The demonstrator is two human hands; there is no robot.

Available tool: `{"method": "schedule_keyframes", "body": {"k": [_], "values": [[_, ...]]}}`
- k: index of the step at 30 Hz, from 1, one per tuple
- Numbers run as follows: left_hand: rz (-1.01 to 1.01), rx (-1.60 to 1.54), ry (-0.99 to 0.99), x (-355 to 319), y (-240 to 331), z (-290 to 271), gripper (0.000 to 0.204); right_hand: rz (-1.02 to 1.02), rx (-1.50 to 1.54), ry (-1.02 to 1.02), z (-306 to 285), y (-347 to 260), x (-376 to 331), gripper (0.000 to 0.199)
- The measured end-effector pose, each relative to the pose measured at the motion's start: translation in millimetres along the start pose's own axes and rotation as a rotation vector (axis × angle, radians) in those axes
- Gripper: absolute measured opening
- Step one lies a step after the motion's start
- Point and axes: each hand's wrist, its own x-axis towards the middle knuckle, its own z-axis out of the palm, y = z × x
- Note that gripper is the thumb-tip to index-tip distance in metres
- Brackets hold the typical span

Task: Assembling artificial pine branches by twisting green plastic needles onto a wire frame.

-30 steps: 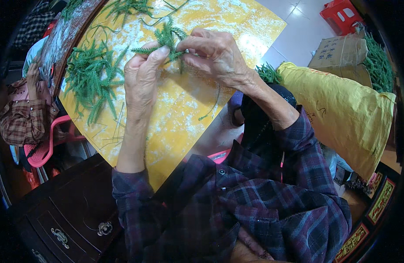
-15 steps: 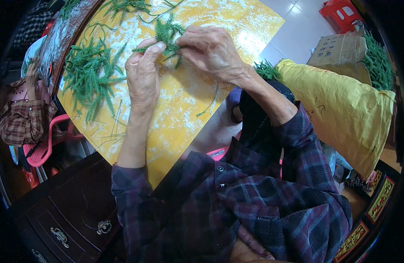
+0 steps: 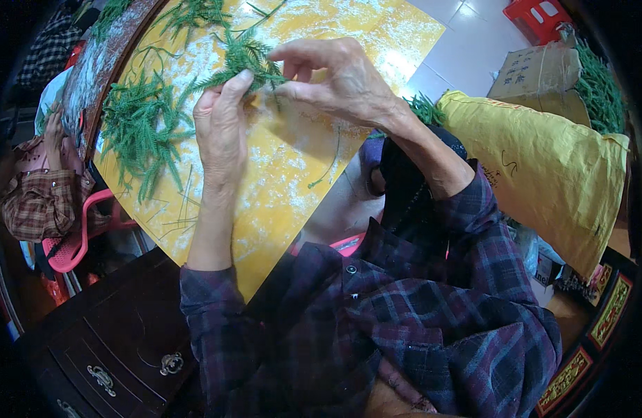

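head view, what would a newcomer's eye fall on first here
Probably the bright yellow table, filling the upper middle. Above it, the left hand pinches feathery greenery, with the right hand close by on the right. A big yellow sack also stands out at right.

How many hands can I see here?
3: the wearer's left hand, holding a green sprig; the wearer's right hand, at the sprig's right side, thumb and forefinger apart; and a co-worker's hand toward the left edge. The co-worker's other hand may be hidden.
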Motion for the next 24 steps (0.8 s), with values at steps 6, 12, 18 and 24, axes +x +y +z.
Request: {"method": "schedule_keyframes", "body": {"k": [6,12,18,24], "values": [[0.072,-0.024,-0.021,3.9,-3.8,-10.0,0.011,0.066,-0.075,-0.040,-3.8,0.7,0.5,0.017],[0.016,0.044,-0.004,3.2,-1.5,-12.8,0.011,0.092,-0.003,-0.019,1.1,1.3,-1.4,0.017],[-0.069,-0.096,-0.021,6.8,-2.8,-19.5,0.009,0.203,0.078,-0.085,-2.7,-1.8,-1.5,0.016],[-0.073,-0.126,-0.029,7.1,2.5,-20.0,0.009,0.373,0.419,-0.200,0.2,8.3,-0.1,0.021]]}}
